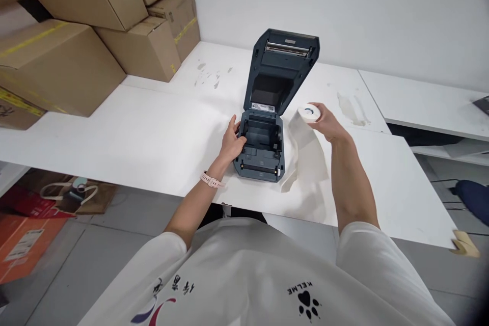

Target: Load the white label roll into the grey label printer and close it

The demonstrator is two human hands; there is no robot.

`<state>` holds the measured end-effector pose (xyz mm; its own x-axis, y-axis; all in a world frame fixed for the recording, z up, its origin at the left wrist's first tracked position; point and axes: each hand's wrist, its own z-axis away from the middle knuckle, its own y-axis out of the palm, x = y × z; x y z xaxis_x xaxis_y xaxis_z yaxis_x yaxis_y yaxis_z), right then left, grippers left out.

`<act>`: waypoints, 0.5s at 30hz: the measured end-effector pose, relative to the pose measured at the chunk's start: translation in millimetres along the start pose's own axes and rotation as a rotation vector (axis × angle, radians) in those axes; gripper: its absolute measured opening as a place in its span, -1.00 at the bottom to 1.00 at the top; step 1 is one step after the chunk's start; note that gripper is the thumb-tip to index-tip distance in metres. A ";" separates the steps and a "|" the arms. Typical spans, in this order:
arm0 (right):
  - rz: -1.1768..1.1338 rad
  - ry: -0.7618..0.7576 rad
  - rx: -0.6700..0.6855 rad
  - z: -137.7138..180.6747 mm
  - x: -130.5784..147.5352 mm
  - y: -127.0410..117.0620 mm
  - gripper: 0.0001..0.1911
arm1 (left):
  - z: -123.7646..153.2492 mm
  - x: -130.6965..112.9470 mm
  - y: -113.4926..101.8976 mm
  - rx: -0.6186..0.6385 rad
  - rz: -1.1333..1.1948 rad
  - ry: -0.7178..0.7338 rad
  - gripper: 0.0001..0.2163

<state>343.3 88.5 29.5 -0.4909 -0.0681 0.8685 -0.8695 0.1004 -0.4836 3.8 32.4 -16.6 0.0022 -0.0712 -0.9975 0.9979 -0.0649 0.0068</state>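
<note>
A dark blue-grey label printer (261, 135) stands on the white table with its lid (280, 69) tipped up and back, so the bay inside shows. Around the left side wall of the printer's base, my left hand (232, 141) is closed, thumb over the rim. To the right of the printer, my right hand (326, 121) grips a roll of label paper (308, 112) by its side. From that roll a loose strip of paper (308, 158) hangs down and curls on the tabletop beside the printer. Some fingers of each hand are hidden.
Cardboard boxes (61, 63) are stacked at the table's left back, against a white wall. The white table (160, 127) has its front edge close to my body. Below on the left lie an orange box (26, 244) and a bag (72, 196).
</note>
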 end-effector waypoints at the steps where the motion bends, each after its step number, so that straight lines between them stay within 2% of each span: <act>1: 0.006 0.034 0.021 -2.5 -5.5 4.3 -0.09 | -0.4 0.5 -0.2 -0.003 0.001 -0.002 -0.02; 4: -0.017 0.118 0.103 -1.5 -14.8 6.0 0.00 | 0.2 -1.0 -0.8 -0.006 -0.011 -0.007 -0.01; 6: -0.062 0.120 0.132 7.9 -19.7 -4.5 -0.03 | 1.9 -4.2 -0.8 -0.002 -0.013 -0.009 -0.01; 9: -0.218 0.064 0.090 37.2 -31.5 -28.4 -0.17 | 4.1 -8.9 -0.1 0.000 -0.005 -0.017 -0.01; 11: -0.296 0.057 0.099 63.2 -40.4 -38.9 -0.16 | 4.8 -10.7 0.6 -0.009 -0.005 -0.023 -0.02; 13: -0.275 0.110 0.196 87.6 -45.9 -40.1 -0.15 | 5.1 -11.6 1.1 -0.014 -0.011 -0.027 -0.02; 15: -0.194 0.179 0.277 105.2 -44.3 -33.8 -0.28 | 5.5 -12.3 1.6 -0.010 -0.012 -0.024 -0.02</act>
<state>388.6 -16.4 -4.0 -0.3197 0.1177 0.9402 -0.9392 -0.1710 -0.2979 5.0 27.7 -3.9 -0.0115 -0.0943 -0.9955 0.9984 -0.0557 -0.0063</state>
